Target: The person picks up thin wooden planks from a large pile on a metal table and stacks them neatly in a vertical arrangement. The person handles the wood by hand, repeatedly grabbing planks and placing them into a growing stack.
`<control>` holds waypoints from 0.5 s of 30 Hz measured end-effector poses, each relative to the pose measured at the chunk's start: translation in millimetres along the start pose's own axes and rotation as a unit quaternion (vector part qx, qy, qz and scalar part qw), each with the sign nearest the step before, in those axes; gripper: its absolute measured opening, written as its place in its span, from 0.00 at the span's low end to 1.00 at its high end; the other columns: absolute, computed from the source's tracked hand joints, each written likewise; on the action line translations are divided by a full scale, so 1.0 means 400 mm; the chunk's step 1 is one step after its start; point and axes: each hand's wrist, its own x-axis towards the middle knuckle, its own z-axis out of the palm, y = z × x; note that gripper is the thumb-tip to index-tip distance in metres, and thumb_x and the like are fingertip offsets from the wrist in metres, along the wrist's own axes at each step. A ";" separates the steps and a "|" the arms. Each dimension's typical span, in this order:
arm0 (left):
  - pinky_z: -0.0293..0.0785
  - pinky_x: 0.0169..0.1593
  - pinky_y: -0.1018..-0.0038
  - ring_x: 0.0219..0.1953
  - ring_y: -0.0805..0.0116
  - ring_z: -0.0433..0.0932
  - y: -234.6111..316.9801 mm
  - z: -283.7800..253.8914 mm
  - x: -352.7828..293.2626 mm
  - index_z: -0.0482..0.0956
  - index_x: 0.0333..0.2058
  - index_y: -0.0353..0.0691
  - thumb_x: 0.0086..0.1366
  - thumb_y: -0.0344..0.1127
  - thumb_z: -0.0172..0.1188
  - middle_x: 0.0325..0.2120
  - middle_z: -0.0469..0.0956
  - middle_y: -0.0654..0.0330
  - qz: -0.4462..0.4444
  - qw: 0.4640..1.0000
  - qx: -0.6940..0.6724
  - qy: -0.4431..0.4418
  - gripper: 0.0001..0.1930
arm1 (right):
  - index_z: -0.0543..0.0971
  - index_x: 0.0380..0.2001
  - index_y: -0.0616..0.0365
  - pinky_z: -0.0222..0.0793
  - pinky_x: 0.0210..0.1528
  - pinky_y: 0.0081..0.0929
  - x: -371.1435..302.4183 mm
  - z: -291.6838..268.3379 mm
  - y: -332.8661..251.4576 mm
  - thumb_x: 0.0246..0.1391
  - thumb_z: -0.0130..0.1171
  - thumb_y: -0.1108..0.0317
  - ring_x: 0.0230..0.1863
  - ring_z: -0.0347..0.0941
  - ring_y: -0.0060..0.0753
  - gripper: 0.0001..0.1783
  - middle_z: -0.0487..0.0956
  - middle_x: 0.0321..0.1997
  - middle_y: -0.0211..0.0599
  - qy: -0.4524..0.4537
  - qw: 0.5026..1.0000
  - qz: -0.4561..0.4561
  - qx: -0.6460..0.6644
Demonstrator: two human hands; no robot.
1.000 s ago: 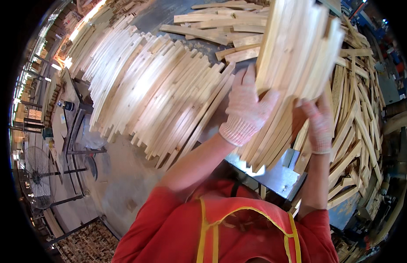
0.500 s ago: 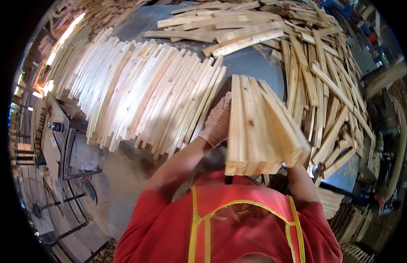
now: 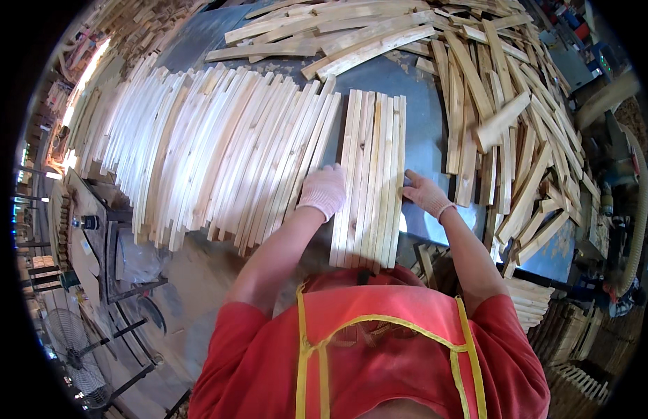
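Note:
A bundle of several pale wooden strips (image 3: 369,178) lies flat side by side on the grey-blue table, its near ends close to my chest. At its left side is my left hand (image 3: 324,190), in a light knitted glove, fingers curled and pressed together; whether they grip anything is hidden. On the right, my right hand (image 3: 429,195), also gloved, has finger and thumb apart, with the tips at the bundle's right edge. Left of the bundle, a wide row of similar strips (image 3: 219,150) lies close together.
Loose boards (image 3: 470,91) lie in a tangled heap at the right, with a short board (image 3: 503,122) across them or above them. More boards (image 3: 366,42) lie at the far side. A fan (image 3: 72,349) and a metal stand (image 3: 93,216) are at the left.
The bundle, tilted up with its near ends raised, now lies flat. My right hand has come out from behind it to its right edge. A short board has appeared over the right heap.

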 end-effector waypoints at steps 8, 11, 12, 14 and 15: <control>0.71 0.69 0.55 0.65 0.38 0.75 0.075 0.072 0.050 0.71 0.66 0.32 0.68 0.59 0.57 0.65 0.70 0.34 -0.199 0.945 -0.254 0.060 0.39 | 0.70 0.65 0.68 0.80 0.37 0.34 0.069 0.035 -0.144 0.60 0.69 0.42 0.37 0.83 0.33 0.45 0.85 0.43 0.44 -0.077 0.978 0.176 0.086; 0.72 0.68 0.53 0.65 0.36 0.74 0.075 0.014 0.055 0.69 0.69 0.32 0.66 0.57 0.61 0.64 0.71 0.37 -0.182 0.940 -0.275 0.087 0.41 | 0.71 0.64 0.64 0.79 0.36 0.32 0.064 0.026 -0.146 0.59 0.74 0.50 0.37 0.78 0.26 0.40 0.84 0.47 0.35 -0.075 0.943 0.148 0.289; 0.73 0.67 0.52 0.64 0.36 0.75 0.055 -0.016 0.065 0.68 0.70 0.34 0.67 0.56 0.60 0.64 0.72 0.37 -0.169 0.947 -0.259 0.094 0.41 | 0.72 0.64 0.63 0.78 0.37 0.31 0.076 0.026 -0.164 0.59 0.75 0.51 0.38 0.78 0.26 0.39 0.83 0.47 0.35 -0.080 0.941 0.154 0.290; 0.73 0.66 0.51 0.63 0.35 0.75 -0.009 -0.084 0.070 0.66 0.72 0.37 0.68 0.55 0.60 0.63 0.72 0.37 -0.141 0.957 -0.225 0.116 0.40 | 0.72 0.63 0.62 0.78 0.38 0.30 0.106 0.031 -0.253 0.59 0.75 0.51 0.39 0.77 0.25 0.38 0.83 0.48 0.35 -0.090 0.940 0.156 0.289; 0.73 0.66 0.50 0.62 0.35 0.76 -0.034 -0.103 0.055 0.64 0.74 0.40 0.68 0.54 0.60 0.63 0.73 0.37 -0.132 0.955 -0.215 0.153 0.40 | 0.72 0.62 0.61 0.78 0.40 0.28 0.104 0.035 -0.314 0.59 0.75 0.51 0.41 0.77 0.25 0.37 0.83 0.49 0.35 -0.087 0.937 0.153 0.302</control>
